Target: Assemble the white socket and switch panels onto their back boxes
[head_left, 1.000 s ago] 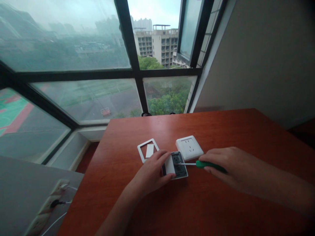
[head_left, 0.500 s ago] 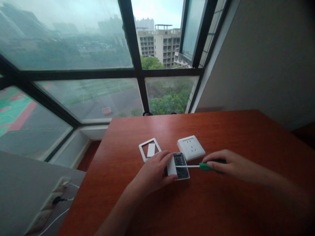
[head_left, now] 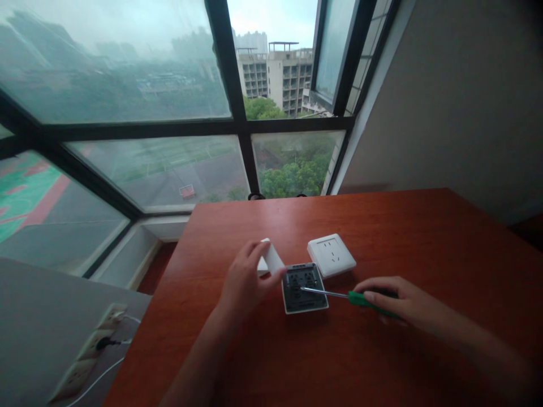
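Observation:
My left hand [head_left: 244,280] pinches a flat white switch button [head_left: 274,258] between thumb and fingers, raised and tilted beside a dark-backed switch body [head_left: 303,304]. That body has a white rim and lies on the table with its inner side showing. My right hand [head_left: 394,297] is wrapped round the green and black handle of a screwdriver [head_left: 330,293]. Its metal shaft reaches left over the body, the tip at or just above its middle; contact is unclear. Behind my left fingers, a white frame and small white piece are mostly hidden.
A white wall socket [head_left: 333,255] lies just behind the switch body, at its right corner. The reddish-brown table [head_left: 382,226] ends before a large window [head_left: 292,164]. At lower left, sockets [head_left: 87,345] with a plug and cords are on the wall.
My left hand has lifted the white button off the switch body and moved it left and back, uncovering the dark interior. The screwdriver handle has shifted slightly right and toward me.

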`<state>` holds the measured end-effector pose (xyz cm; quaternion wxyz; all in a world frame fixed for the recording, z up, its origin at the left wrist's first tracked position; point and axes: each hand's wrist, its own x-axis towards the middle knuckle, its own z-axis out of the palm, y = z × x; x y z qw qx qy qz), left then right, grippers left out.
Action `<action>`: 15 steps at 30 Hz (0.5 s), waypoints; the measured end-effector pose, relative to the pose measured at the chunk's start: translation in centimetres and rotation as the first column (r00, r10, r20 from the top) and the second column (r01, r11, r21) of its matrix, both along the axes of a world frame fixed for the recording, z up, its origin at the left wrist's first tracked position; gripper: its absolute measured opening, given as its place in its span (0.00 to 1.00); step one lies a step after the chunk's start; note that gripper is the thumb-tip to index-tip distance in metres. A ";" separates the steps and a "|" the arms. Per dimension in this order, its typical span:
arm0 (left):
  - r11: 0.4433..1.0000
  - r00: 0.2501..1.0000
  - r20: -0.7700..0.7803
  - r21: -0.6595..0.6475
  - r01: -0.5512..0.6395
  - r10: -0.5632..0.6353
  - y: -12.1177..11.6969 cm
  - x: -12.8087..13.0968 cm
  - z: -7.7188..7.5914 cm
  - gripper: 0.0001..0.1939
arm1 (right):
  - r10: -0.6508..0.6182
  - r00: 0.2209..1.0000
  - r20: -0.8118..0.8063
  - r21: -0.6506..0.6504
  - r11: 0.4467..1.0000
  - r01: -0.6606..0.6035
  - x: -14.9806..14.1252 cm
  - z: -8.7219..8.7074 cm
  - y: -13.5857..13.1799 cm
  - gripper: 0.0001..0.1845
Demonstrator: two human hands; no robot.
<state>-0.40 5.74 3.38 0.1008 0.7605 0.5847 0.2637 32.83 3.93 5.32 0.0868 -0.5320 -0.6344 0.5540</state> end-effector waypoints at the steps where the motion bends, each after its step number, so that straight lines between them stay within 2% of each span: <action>1: 0.996 0.994 -0.067 0.010 -0.086 0.086 0.2 -0.5 0.1 0.23 | -0.008 1.000 -0.002 0.006 1.000 0.008 0.0 0.0 -0.1 0.26; 4: 0.968 0.927 -0.283 0.028 -0.248 0.245 0.6 -1.4 0.1 0.21 | -0.016 1.000 0.000 0.015 1.000 0.016 0.0 -0.1 -0.3 0.26; 8: 0.948 0.851 -0.441 -0.006 -0.319 0.284 0.7 -1.4 -0.3 0.24 | -0.010 1.000 0.007 0.024 1.000 0.010 0.0 -0.2 -0.5 0.26; 11: 0.946 0.849 -0.445 -0.011 -0.324 0.286 0.7 -1.4 -0.2 0.25 | 0.009 0.999 0.038 0.060 0.998 -0.011 -0.1 0.0 -0.6 0.26; 15: 0.973 0.932 -0.287 -0.001 -0.230 0.220 0.8 -1.8 0.3 0.22 | 0.017 0.994 0.105 0.217 0.975 -0.039 0.1 1.2 -0.8 0.22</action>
